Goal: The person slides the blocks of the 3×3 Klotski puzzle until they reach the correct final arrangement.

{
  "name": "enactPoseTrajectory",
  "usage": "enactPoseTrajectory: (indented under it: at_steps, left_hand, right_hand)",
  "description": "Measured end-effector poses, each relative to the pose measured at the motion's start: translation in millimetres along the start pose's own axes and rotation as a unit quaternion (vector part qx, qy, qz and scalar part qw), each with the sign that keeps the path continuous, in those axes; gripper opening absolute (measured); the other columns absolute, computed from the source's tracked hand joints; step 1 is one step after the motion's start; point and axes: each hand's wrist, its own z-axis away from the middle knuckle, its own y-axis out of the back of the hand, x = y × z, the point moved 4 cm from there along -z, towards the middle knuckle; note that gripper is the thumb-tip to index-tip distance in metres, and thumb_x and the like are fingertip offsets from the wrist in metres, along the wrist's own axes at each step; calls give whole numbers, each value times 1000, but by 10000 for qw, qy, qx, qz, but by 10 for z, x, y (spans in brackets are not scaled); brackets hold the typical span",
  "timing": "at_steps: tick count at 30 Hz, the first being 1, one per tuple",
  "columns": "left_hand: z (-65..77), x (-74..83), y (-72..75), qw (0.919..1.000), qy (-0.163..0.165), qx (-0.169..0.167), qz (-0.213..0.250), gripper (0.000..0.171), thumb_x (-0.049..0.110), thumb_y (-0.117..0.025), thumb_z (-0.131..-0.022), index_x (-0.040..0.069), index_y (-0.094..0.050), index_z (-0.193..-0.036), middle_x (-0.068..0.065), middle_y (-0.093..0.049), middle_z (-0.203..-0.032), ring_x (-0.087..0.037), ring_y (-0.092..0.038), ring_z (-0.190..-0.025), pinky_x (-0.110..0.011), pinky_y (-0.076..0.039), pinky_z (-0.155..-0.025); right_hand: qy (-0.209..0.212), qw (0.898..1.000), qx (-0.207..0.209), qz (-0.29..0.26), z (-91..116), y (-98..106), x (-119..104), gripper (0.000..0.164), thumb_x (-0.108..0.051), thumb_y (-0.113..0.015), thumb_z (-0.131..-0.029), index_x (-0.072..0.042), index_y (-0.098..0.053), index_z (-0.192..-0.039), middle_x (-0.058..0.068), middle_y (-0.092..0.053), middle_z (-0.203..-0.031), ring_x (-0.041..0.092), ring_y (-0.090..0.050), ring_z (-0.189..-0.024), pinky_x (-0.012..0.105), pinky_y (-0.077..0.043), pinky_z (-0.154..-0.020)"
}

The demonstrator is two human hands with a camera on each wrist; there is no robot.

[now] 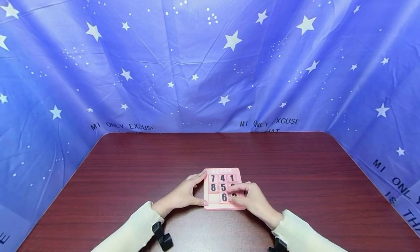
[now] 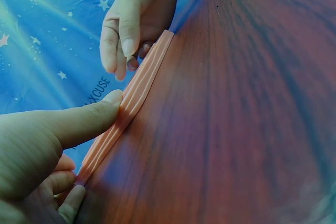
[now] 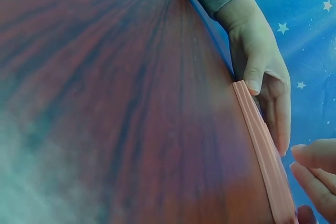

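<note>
A pink number slide puzzle (image 1: 213,204) lies on the table just in front of me. Its top row reads 7, 4, 1; below come 8 and 5, then a gap at lower left beside the 6. Two tiles at the right are partly covered by fingers. My left hand (image 1: 180,195) holds the frame's left side, thumb at the near corner and fingers along the far part of that edge. Over the lower right tiles is my right hand (image 1: 257,201), its index finger and thumb extended onto them. The left wrist view shows the left thumb (image 2: 89,121) against the puzzle's ridged edge (image 2: 134,98).
The dark red wooden table (image 1: 147,157) has rounded far corners. A blue star-printed cloth (image 1: 197,44) hangs behind it and along both sides. Black straps (image 1: 162,235) are worn at the cream sleeves (image 1: 131,230).
</note>
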Motion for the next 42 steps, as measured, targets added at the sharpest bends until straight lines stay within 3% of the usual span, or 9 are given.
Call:
enactPoseTrajectory:
  at_steps: [10,15,24,32,42]
  left_hand:
    - [-2,-11,-2,10000,11,-3,26,97,29,-83,-68,-3,-31,-144,-13,-26,-153,-29,-32,-133,-49,-27,-108]
    - [-1,-8,-1,10000,21,-3,-2,97,29,-83,-68,-3,-31,-144,-13,-26,-153,-29,-33,-133,-48,-27,-108]
    - [-2,1,2,10000,10,-12,12,97,28,-84,-68,-4,-32,-144,-14,-26,-153,-29,-32,-133,-48,-27,-108]
    - [-1,-2,1,10000,2,-3,-16,98,30,-83,-68,-3,-31,-144,-14,-27,-152,-30,-32,-133,-49,-28,-108]
    - [3,-3,4,10000,-7,7,11,97,30,-83,-69,-3,-31,-144,-14,-27,-152,-30,-33,-133,-50,-28,-108]
  right_hand:
    - [86,9990,48,447,4,12,46,20,-15,-78,-70,-16,-76,-90,-4,-69,-89,8,-52,-80,23,-42,-73]
    - [25,9985,94,536,8,11,50,21,-14,-79,-69,-18,-77,-89,-4,-68,-89,10,-54,-84,24,-43,-76]
    - [276,9976,217,605,17,-14,17,20,-12,-79,-67,-17,-78,-86,-5,-64,-82,7,-50,-78,23,-42,-69]
    - [159,9969,328,704,19,-64,-4,21,-9,-80,-66,-17,-78,-85,-4,-55,-74,7,-43,-72,21,-38,-60]
    - [-13,9968,425,670,17,-123,-23,22,-7,-80,-64,-19,-78,-83,-4,-57,-82,8,-44,-77,22,-39,-66]
